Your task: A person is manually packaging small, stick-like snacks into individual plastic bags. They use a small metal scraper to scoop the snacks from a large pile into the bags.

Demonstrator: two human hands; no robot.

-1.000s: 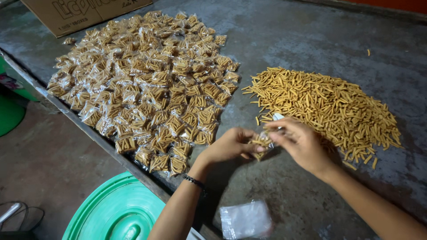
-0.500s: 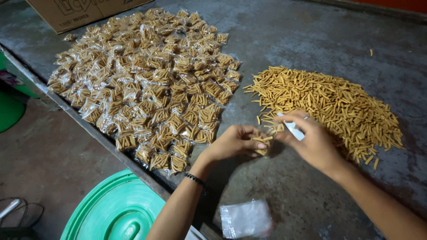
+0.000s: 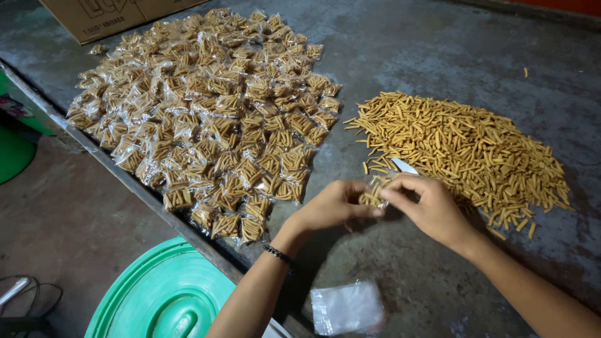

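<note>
My left hand (image 3: 330,206) and my right hand (image 3: 427,209) meet over a grey concrete table (image 3: 438,56). Between them they pinch a small clear packet of yellow snack sticks (image 3: 374,196), with its plastic top poking up past my right fingers. Just right of the hands lies a loose heap of the same snack sticks (image 3: 463,147). To the left, several filled packets (image 3: 206,112) lie spread in a wide patch. A black band is on my left wrist.
A small stack of empty clear bags (image 3: 347,307) lies near the table's front edge. A green plastic lid (image 3: 166,297) sits below the table edge on the floor. A cardboard box (image 3: 113,15) stands at the far left corner. Another green object (image 3: 14,150) is at the left.
My right hand had drawn apart toward the loose heap half a second ago; it has come back to the left hand, and both now close on the small packet.
</note>
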